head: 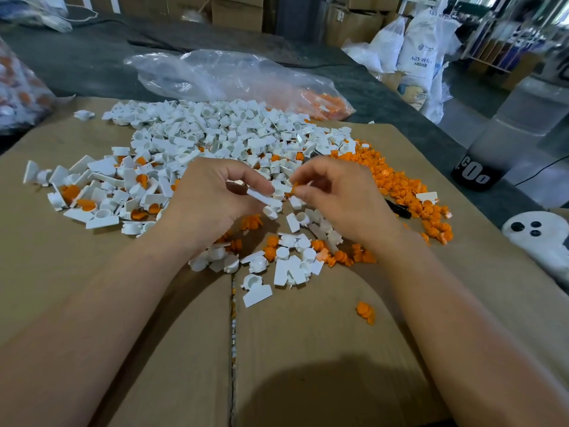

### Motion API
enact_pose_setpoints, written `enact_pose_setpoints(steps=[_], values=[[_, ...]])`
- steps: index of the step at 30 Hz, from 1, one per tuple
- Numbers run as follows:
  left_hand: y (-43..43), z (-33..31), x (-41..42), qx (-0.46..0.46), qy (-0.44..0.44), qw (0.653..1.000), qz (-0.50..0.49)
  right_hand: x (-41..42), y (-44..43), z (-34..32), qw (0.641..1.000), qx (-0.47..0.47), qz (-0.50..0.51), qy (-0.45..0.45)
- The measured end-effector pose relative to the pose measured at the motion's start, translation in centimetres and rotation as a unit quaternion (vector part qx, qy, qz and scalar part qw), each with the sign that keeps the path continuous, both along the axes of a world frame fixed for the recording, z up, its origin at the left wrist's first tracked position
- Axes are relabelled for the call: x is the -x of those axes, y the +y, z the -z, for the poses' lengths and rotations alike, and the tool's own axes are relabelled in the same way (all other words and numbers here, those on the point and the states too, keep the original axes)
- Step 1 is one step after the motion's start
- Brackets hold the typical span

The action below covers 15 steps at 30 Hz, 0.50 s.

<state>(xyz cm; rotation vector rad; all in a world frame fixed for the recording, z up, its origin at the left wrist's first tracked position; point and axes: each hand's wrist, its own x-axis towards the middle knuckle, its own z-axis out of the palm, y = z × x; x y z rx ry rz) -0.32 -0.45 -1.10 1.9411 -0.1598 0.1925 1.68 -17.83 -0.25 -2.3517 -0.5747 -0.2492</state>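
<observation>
My left hand (212,195) pinches a white plastic piece (266,202) with a flat tab and a round cup, held above the cardboard. My right hand (335,195) pinches a small orange cap (295,187) just to the right of that piece, almost touching it. A large pile of white pieces (221,134) spreads behind both hands. A heap of orange caps (400,186) lies to the right. White pieces with orange caps fitted in them (92,192) lie at the left.
Flattened cardboard (308,349) covers the table. A clear plastic bag (228,75) with orange caps lies behind the pile. A black-based container (480,167) and a white object with dark spots (535,235) sit at the right. Loose white and orange parts (286,260) lie between my forearms.
</observation>
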Motion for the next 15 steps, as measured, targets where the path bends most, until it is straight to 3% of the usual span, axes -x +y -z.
enact_pose_setpoints(steps=[3,9,15], values=[[0.0,0.0,0.1,0.013,0.011,1.000,0.026,0.4,0.3,-0.2,0.995,-0.096,0.006,0.009],[-0.1,-0.1,0.0,0.005,-0.003,1.000,0.029,1.0,0.9,-0.3,0.984,-0.173,-0.018,0.024],[-0.3,-0.1,0.0,0.007,-0.017,0.999,0.042,1.1,1.6,0.1,0.985,-0.173,-0.025,0.006]])
